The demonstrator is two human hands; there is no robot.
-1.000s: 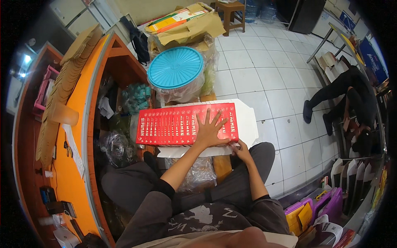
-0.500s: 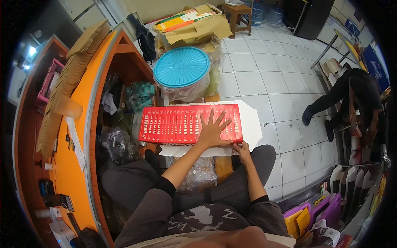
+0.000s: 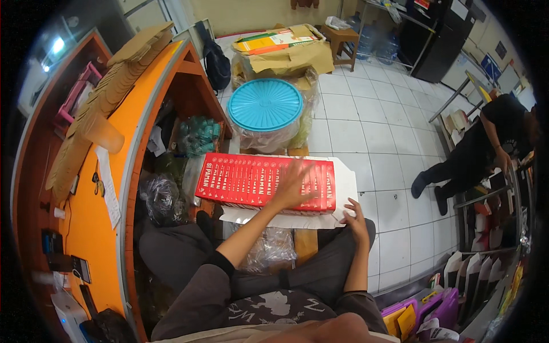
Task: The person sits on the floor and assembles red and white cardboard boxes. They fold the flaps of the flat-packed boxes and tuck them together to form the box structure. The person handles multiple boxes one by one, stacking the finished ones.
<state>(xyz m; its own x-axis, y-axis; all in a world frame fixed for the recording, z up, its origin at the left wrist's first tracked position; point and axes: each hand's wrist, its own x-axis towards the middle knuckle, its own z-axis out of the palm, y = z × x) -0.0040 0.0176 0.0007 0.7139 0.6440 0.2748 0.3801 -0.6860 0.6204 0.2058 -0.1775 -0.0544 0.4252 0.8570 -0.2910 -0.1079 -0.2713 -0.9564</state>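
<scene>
A tight row of thin red boxes (image 3: 243, 182) with white lettering lies in front of me on a white cardboard sheet (image 3: 345, 182). My left hand (image 3: 295, 187) is over the right half of the row, fingers spread and slightly blurred. Whether it touches the box tops I cannot tell. At the sheet's near right corner is my right hand (image 3: 355, 222), its fingers apart and nothing held in them. Part of the row is hidden beneath my left hand. Under the sheet's near edge, clear plastic wrapping (image 3: 267, 248) shows between my legs.
Beyond the boxes stands a tub with a blue lid (image 3: 265, 104), then a pile of brown cardboard (image 3: 286, 60). An orange counter (image 3: 108, 200) runs along my left. At the right, a person (image 3: 469, 154) is near shelving. Purple containers (image 3: 434, 308) sit at lower right.
My right hand has come off the end of the row and moved right, its fingers opening. My left hand has shifted slightly and blurs. The person at the right has straightened up.
</scene>
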